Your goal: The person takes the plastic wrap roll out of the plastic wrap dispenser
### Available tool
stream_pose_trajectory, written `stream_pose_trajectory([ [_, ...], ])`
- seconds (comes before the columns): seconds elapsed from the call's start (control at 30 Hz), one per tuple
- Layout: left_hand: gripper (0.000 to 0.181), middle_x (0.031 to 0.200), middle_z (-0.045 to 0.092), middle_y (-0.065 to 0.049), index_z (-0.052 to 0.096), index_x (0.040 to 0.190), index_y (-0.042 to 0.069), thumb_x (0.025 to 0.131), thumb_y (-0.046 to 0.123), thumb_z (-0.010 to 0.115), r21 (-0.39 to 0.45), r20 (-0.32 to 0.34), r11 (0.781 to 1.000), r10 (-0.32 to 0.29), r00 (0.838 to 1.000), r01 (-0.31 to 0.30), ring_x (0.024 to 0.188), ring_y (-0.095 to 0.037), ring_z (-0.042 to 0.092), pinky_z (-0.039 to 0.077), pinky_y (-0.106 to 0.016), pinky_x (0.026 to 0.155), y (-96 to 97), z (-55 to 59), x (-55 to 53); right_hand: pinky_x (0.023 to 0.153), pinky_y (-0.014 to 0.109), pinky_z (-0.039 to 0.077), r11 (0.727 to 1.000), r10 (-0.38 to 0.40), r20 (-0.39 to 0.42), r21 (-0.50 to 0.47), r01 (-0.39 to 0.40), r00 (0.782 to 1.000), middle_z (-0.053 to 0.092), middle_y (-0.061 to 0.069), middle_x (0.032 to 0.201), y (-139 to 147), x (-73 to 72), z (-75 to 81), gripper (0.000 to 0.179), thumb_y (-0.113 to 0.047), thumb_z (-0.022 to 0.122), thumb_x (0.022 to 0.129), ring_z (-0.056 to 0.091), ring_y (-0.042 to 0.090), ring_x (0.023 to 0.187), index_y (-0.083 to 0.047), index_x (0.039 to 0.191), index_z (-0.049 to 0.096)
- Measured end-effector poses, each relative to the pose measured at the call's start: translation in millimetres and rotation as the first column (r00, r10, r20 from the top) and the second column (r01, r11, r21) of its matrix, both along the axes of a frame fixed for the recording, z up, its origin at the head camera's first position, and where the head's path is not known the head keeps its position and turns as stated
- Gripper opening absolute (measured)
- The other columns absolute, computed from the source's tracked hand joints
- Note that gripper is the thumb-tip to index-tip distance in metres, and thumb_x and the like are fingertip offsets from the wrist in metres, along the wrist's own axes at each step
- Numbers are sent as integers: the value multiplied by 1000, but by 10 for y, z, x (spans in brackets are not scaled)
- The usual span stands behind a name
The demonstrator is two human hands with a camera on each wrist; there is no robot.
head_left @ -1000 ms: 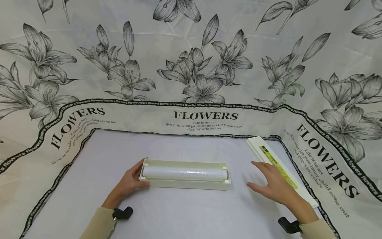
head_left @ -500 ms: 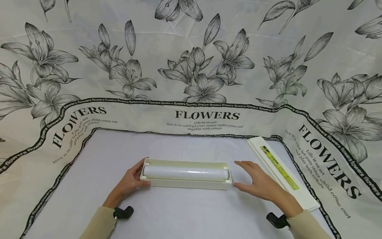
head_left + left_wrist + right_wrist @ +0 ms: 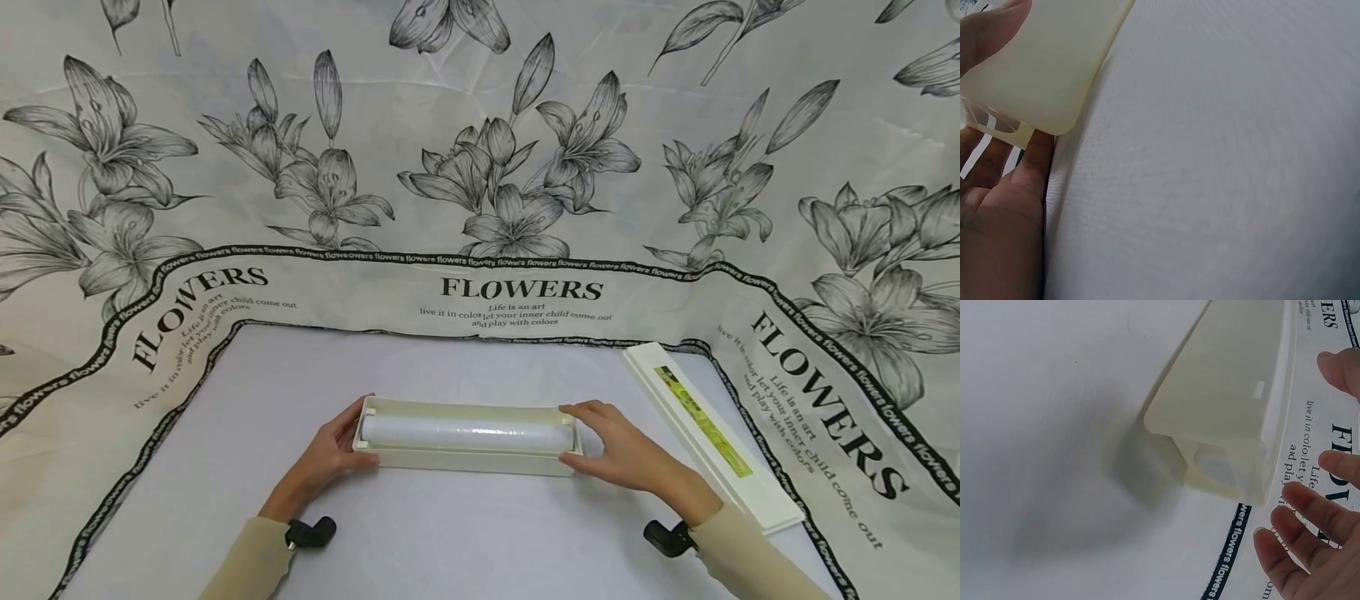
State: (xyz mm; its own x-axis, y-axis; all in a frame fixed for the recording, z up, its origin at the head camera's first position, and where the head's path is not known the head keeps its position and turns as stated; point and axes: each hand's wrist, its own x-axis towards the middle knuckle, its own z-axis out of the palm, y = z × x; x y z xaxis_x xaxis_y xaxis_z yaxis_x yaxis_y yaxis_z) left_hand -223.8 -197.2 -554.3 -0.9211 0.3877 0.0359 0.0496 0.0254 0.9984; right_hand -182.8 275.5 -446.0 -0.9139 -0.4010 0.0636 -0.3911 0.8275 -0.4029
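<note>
A long cream plastic wrap dispenser box (image 3: pixel 465 461) sits lidless on the white table, a shiny roll of plastic wrap (image 3: pixel 465 432) lying lengthwise inside. My left hand (image 3: pixel 330 457) grips its left end, thumb on the front wall and fingers around the end and back. In the left wrist view, the left thumb (image 3: pixel 991 37) lies against the pale wall. My right hand (image 3: pixel 622 450) is at the other end, thumb and fingers spread around the corners. In the right wrist view, its fingers (image 3: pixel 1310 531) are loosely bent, with a gap to the box end (image 3: pixel 1222 469).
A long white lid (image 3: pixel 768 500) with a yellow-green label (image 3: pixel 705 423) lies slanted at the table's right side. Behind the table hangs a flower-printed cloth (image 3: pixel 517 208), its black-edged border (image 3: pixel 352 292) running around the tabletop. A black wrist camera (image 3: pixel 311 533) sits on the left wrist.
My right hand has moved left from beside the lid to the right end of the dispenser box. The left hand keeps its grip, and the box stays in place.
</note>
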Motion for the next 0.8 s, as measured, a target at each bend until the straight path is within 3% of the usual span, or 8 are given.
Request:
stream_pose_trajectory([
  [0.4,110,167,26,-21,22,164,7,76,1,87,-7,-11,1000,-2,1000,2,135,11,43,40,-8,107,-14,-38,-52,100,55,54,997,71,-19,2,-71,997,63,14,133,-123,-131,-27,59,-36,77,92,58,33,122,-9,142,60],
  [0.8,111,167,27,-20,22,164,8,75,0,88,-8,-5,1000,-1,1000,1,134,12,43,41,-10,107,-31,-18,-79,93,46,57,996,76,47,50,-78,996,64,13,130,-246,-221,-43,55,-31,77,92,58,27,115,-10,140,61],
])
